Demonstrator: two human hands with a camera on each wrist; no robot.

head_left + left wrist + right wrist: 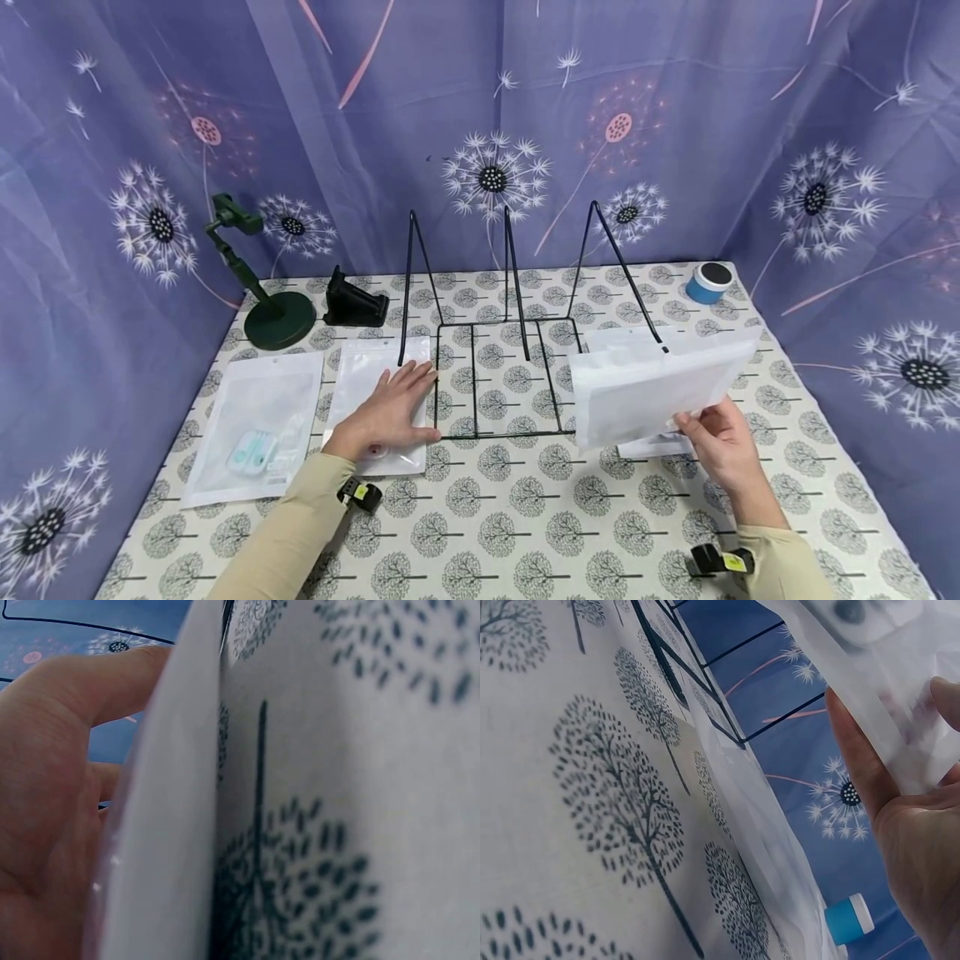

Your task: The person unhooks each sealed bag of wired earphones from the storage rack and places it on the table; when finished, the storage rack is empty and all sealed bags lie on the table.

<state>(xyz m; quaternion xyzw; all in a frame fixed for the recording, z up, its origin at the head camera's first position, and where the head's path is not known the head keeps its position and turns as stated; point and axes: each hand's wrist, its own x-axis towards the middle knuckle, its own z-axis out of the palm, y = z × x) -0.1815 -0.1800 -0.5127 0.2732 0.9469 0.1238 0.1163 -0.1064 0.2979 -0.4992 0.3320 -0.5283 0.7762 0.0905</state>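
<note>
My left hand (pixel 386 412) lies with fingers spread on a white zip pouch (pixel 356 375), beside the left end of a black wire rack (pixel 474 379). In the left wrist view this pouch (pixel 165 825) stands out close to the lens, with part of the hand behind it. My right hand (pixel 720 446) pinches a second white pouch (pixel 652 400) by its near edge, thumb on top, and holds it tilted over the rack's right end. Through its film a pale item with a dark oval (pixel 849 610) shows in the right wrist view. Another white pouch (pixel 652 447) lies partly hidden beneath it.
A further pouch (pixel 255 392) with a teal and white item lies at the left. Behind stand a dark green stand (pixel 279 321), a black holder (pixel 356 304) and, at the back right, a blue jar (pixel 705 290). Three rack uprights rise before the purple curtain (pixel 375 167).
</note>
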